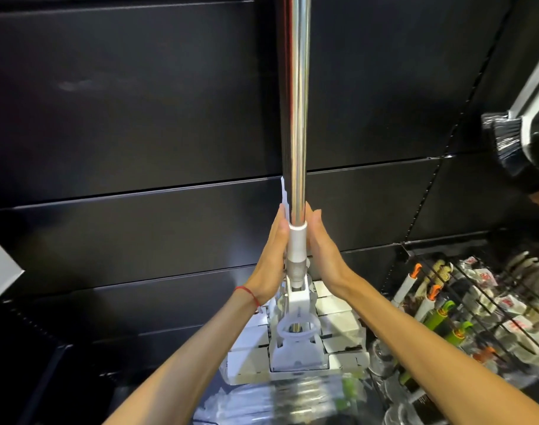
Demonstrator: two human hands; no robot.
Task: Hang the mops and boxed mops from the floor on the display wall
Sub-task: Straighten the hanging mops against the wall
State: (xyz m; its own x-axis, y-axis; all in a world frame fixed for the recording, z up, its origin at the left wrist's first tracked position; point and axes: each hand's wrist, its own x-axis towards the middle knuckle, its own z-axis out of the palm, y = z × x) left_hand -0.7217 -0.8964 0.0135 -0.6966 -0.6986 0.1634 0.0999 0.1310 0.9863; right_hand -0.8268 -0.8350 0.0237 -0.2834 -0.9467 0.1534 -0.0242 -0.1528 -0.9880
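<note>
Black slatted display wall [139, 118] fills the view, with a wrapped broom [507, 142] at upper right and a wire rack [476, 302] of small brushes low right. Mop [295, 102] stands near-vertical at dead centre, chrome pole running up out of frame and white mop head [295, 354] below the wrists; its top end is unseen, so hook alignment can't be judged. Left hand [271, 259] and right hand [323, 256], fingers straight, press flat palms against the white collar [298, 243] from either side, level, neither nearer.

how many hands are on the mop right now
2. The left hand presses flat against the left side of the white collar on the mop; the right hand presses flat against its right side.
</note>
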